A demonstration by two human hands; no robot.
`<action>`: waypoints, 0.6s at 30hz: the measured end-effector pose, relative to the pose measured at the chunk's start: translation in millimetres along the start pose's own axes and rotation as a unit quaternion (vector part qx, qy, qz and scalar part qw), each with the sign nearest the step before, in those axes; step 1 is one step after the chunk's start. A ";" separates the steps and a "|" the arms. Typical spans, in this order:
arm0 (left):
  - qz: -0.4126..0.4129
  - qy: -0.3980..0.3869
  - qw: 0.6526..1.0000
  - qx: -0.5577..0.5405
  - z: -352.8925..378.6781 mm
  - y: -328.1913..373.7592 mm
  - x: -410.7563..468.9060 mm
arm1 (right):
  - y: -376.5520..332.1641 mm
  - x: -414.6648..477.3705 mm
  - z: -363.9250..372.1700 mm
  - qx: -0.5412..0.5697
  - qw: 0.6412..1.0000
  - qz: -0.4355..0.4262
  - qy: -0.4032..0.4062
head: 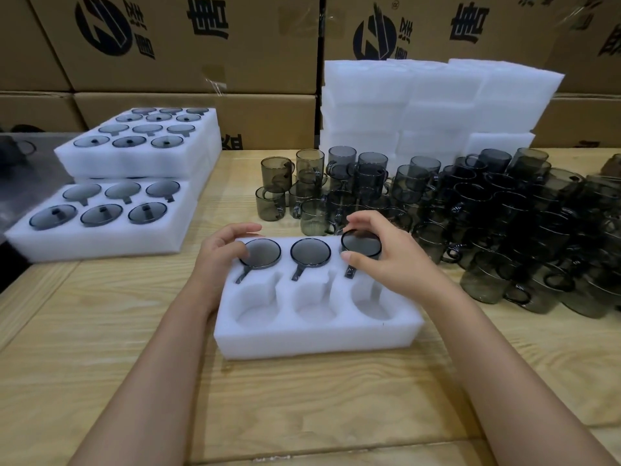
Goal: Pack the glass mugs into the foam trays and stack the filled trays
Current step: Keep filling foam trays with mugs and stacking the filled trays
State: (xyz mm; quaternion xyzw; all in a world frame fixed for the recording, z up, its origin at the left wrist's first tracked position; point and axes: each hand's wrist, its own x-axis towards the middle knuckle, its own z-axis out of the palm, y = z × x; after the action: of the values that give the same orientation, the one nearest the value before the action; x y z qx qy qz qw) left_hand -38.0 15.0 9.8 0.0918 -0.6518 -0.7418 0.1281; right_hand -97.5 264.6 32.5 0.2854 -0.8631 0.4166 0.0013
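A white rectangular foam tray with six round pockets is laid on the pale wooden table, between the two hands. Three smoky grey glass mugs are seated in its far row. The rightmost mug is pinched at its rim by the right hand, thumb on the near side, fingers on the far side. The left hand is laid at the tray's far left corner, its thumb touching the leftmost mug; whether that mug is gripped cannot be told. Loose mugs are massed just beyond the tray and to its right.
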 end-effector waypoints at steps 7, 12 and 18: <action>0.127 -0.069 0.937 0.316 41.1 40.0 -9.3 | 9.6 6.5 -0.7 0.072 0.995 0.058 0.033; 0.151 -0.250 0.772 0.564 98.1 32.5 -23.4 | 14.6 9.5 5.8 0.097 0.992 0.076 0.006; 0.172 -0.190 0.676 0.691 102.2 14.2 -26.9 | 11.5 13.1 3.3 -0.035 0.994 0.088 -0.045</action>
State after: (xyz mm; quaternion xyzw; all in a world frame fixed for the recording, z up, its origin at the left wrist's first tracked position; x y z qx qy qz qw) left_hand -42.5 118.1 36.6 -0.1023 -0.9933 -0.0463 0.0266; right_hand -113.4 261.5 25.3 0.2266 -0.8981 0.3714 -0.0642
